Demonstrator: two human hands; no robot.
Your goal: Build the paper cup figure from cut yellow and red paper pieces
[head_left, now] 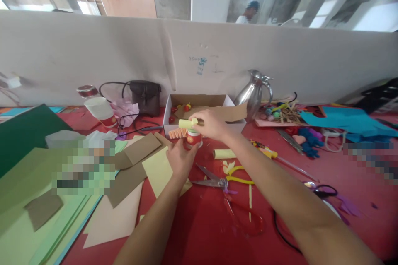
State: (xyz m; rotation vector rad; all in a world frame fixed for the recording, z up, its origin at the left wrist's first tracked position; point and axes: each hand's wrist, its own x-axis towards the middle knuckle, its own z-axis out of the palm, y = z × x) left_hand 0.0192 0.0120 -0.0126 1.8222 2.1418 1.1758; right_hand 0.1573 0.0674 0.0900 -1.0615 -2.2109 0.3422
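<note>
My left hand (180, 157) is closed around a small red paper cup (193, 138), thumb on one side and fingers on the other. An orange pleated paper strip (177, 133) sticks out to the left of the cup. Over the cup's top, my right hand (211, 124) pinches a piece of pale yellow paper (195, 121). A pale yellow paper roll (185, 124) lies across just left of those fingertips; whether it joins the pinched piece I cannot tell. Another yellow paper roll (222, 154) rests on the table below my right forearm.
Yellow-handled scissors (217, 182) and red-handled scissors (245, 219) lie open in front. Behind the cup stands a white cardboard box (238, 127), with a steel jug (253, 91) beside it. Coloured paper sheets (115, 219) cover the left. A black pouch (145, 97) leans near the wall.
</note>
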